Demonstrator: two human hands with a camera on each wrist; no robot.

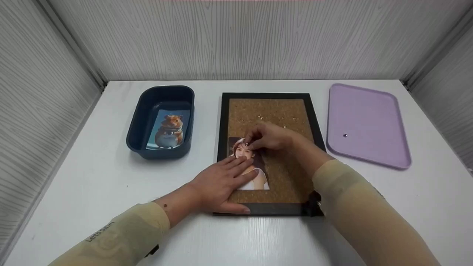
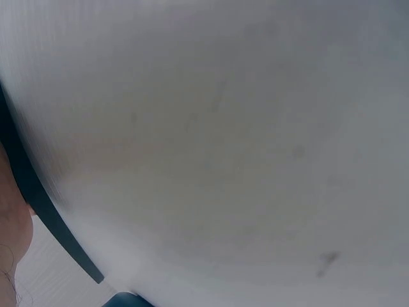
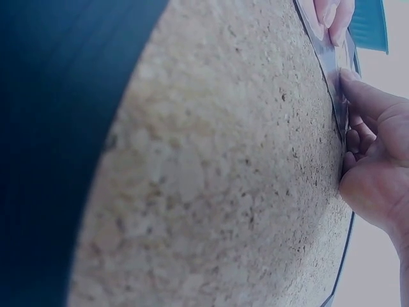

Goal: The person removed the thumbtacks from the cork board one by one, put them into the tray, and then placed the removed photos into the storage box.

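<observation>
A portrait photo (image 1: 261,181) lies on the lower left of a cork board (image 1: 288,175) with a black frame. My left hand (image 1: 220,181) rests flat across the photo, fingers spread, its thumb along the frame's front edge. At the photo's top part, my right hand (image 1: 271,136) pinches a small shiny thumbtack (image 1: 246,144) between thumb and fingertips. In the right wrist view the right hand (image 3: 383,141) is at the photo's edge (image 3: 329,70), close to the left fingertips (image 3: 339,22). The left wrist view shows mostly white table (image 2: 223,160) and the dark frame edge (image 2: 51,224).
Left of the board stands a dark blue bin (image 1: 135,138) holding a hamster picture (image 1: 169,131). To the right lies a purple tray (image 1: 364,114) with one small tack (image 1: 345,135). Several tiny shiny bits (image 1: 260,117) show on the upper cork. Panelled walls enclose the table.
</observation>
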